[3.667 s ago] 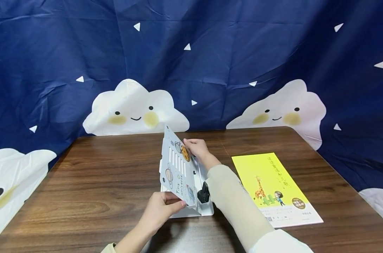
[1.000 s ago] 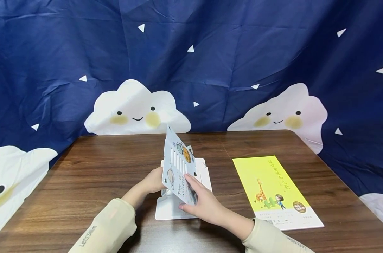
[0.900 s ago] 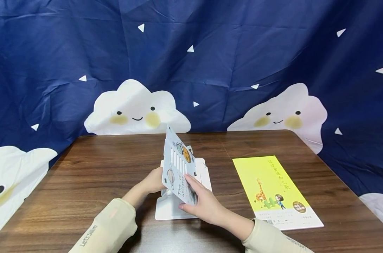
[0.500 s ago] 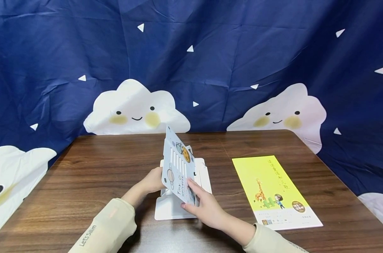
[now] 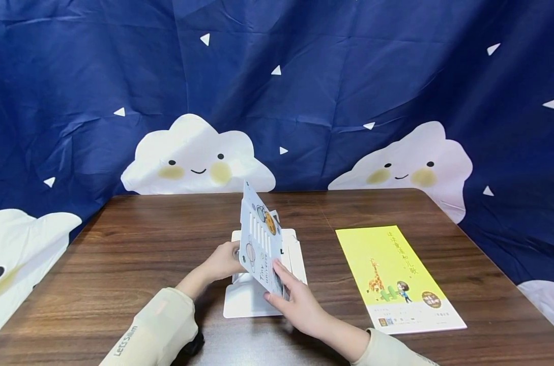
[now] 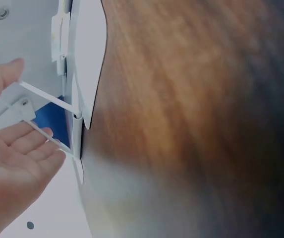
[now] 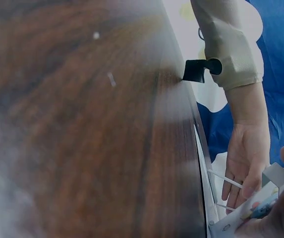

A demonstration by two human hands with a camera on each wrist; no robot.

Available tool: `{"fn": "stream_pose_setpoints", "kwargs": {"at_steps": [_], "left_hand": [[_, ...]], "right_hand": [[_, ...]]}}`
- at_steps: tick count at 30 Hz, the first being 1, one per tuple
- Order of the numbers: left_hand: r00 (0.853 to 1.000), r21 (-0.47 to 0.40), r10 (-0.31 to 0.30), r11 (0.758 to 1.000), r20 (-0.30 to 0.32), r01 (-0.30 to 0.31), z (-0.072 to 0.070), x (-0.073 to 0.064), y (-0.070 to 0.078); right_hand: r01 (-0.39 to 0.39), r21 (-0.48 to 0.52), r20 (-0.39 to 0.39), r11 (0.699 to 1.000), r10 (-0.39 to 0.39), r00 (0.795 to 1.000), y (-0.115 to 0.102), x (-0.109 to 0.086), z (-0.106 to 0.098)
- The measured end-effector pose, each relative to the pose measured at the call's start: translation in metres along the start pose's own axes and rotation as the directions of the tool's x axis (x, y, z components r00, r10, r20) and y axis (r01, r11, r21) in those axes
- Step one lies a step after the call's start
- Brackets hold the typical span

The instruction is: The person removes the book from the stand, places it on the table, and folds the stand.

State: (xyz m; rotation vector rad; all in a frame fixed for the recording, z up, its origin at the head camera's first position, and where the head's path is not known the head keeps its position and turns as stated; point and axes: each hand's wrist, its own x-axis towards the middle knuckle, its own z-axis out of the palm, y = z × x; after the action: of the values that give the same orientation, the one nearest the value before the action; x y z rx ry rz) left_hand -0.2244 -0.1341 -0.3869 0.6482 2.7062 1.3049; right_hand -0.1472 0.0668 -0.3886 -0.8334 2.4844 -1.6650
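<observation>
A white folding stand (image 5: 258,256) stands near the middle of the desk (image 5: 144,254), its printed panel tilted. The panel's long axis runs from the near edge toward the far edge; its upper side points left, its printed face right. The left hand (image 5: 223,262) reaches behind the panel, thumb and fingers gripping the wire leg (image 6: 47,97). The right hand (image 5: 299,302) pinches the panel's near end. A yellow book (image 5: 396,274) lies toward the desk's right edge. Behind the dark wood-grain desk hangs a blue curtain (image 5: 304,76) with smiling clouds.
</observation>
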Motion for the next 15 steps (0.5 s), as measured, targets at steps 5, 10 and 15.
{"fn": "stream_pose_setpoints", "kwargs": {"at_steps": [5,10,15], "left_hand": [[0.998,0.018,-0.068,0.998,-0.017,0.068,0.001,0.0014,0.0003],[0.995,0.064,-0.102,0.993,-0.019,0.103,0.0018,0.002,0.0014],[0.994,0.076,-0.109,0.991,-0.012,0.11,0.0028,0.0031,0.0033]], "right_hand": [[0.008,0.102,-0.006,0.995,-0.008,1.0,0.0006,-0.0024,-0.003],[0.029,0.157,-0.02,0.987,-0.026,0.999,0.0021,-0.0045,-0.0052],[0.017,0.18,-0.033,0.984,-0.011,0.999,0.0045,-0.0061,-0.0069]]}}
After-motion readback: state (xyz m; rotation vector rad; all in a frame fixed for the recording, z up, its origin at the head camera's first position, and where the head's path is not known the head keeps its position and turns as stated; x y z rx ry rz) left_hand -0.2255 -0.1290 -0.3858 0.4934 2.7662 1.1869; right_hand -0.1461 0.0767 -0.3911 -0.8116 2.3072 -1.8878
